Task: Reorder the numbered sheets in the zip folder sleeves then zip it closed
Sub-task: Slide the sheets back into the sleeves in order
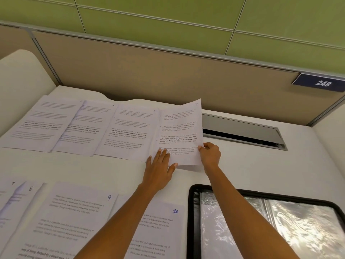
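Note:
Numbered printed sheets lie in two rows on the white desk (252, 165). The far row holds sheet 5 (41, 124), sheet 6 (84, 128), sheet 4 (130, 131) and sheet 3 (181, 128). My right hand (210, 154) pinches the right edge of sheet 3, whose lower part is raised off the desk. My left hand (160, 169) lies with straight fingers on that sheet's lower left corner, thumb under its bottom edge. The near row shows sheet 7 (9, 191), sheet 8 (29, 191), sheet 9 (74, 217) and sheet 10 (164, 227). The open black zip folder (190, 221) with shiny plastic sleeves (298, 227) sits at the near right.
A grey cable-tray opening (242, 133) is set into the desk just right of sheet 3. A tan partition (168, 71) with a blue "248" plate (321, 83) closes off the back. A white curved panel (18, 81) stands at the left.

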### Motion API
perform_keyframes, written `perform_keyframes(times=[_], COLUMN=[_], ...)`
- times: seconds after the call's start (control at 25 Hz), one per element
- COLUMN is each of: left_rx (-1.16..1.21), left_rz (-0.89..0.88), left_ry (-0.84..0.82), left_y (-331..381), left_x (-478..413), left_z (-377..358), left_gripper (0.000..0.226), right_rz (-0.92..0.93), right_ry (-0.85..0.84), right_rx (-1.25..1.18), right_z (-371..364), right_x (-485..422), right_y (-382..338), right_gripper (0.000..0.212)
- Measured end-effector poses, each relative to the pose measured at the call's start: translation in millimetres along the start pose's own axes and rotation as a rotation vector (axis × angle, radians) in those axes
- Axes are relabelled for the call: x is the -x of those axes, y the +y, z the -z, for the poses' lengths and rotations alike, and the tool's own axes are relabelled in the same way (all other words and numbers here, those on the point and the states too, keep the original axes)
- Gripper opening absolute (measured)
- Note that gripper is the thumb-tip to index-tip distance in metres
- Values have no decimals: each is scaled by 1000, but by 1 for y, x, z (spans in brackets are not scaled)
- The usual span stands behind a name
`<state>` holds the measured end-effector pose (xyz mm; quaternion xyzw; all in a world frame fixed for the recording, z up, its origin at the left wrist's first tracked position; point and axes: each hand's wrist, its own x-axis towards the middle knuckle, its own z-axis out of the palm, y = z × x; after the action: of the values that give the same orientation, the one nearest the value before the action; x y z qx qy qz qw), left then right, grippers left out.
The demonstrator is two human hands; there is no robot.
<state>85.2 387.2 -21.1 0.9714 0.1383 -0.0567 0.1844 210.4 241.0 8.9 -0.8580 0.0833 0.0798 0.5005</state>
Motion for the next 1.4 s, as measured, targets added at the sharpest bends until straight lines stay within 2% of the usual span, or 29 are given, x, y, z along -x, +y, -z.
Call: perform_keyframes(times=[0.16, 0.32, 0.44, 0.52, 0.56, 0.68, 1.04, 1.16, 1.28, 1.4], left_rx=[208, 471, 810, 1109, 1186, 1283, 1254, 1215, 977, 416], left_rz=[39, 251, 349, 345, 325, 253, 172, 137, 103, -59], left_ry=[121, 264, 135, 49, 13, -65, -213, -234, -182, -154], left_y=[15, 47, 68, 89, 103, 152, 307, 343, 351, 336], left_x=[-6, -11, -17, -15, -11, 3, 21, 19, 22, 33], left_z=[12, 34, 46, 49, 50, 46, -3, -20, -47, -78], left_gripper=[64, 72, 77, 50, 35, 28, 24, 17, 18, 22], right_rz=[-29, -41, -33, -45, -47, -58, -54, -20, 39, 79], right_ry=[-35, -111, -180, -227, -246, -275, -242, -171, -52, 2], right_rx=[-134, -243, -317, -356, -366, -413, -469, -445, -435, -435], right_z=[41, 97, 143, 172, 186, 234, 388, 421, 448, 468], right_x=[0, 11, 27, 36, 38, 39, 8, -2, -17, -33], right_y=[7, 30, 49, 63, 70, 89, 134, 147, 158, 168], right_gripper=[18, 17, 15, 15, 15, 19, 25, 24, 21, 20])
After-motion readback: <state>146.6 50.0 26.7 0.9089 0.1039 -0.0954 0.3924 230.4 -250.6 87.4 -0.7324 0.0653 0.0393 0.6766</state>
